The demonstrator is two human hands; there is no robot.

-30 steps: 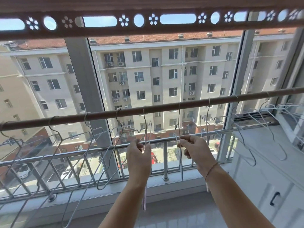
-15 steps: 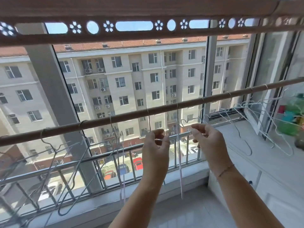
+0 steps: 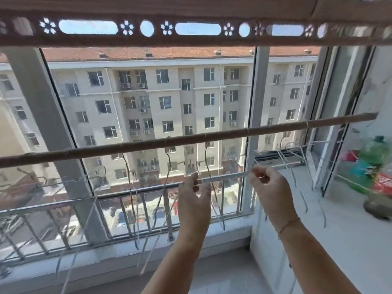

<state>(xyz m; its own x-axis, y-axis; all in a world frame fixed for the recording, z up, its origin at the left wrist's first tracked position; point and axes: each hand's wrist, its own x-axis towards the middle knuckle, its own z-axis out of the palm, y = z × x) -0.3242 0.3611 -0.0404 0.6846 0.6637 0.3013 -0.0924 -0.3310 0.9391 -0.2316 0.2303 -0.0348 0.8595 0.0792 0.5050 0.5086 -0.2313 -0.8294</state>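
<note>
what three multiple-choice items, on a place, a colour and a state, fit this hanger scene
1. The wire hangers hang on: A the brown rod; B the railing; C the floor.
2. The bottle on the sill is: A yellow; B green; C black.
3. The left hand: A lies flat; B pinches a hanger; C hangs idle.
Answers: 1 A, hooks loop over the rod. 2 B, its body shows green. 3 B, fingertips close on the wire.

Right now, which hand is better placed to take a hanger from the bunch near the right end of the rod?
Probably the right hand: it is just below that bunch of hangers; the left hand is further away.
</note>
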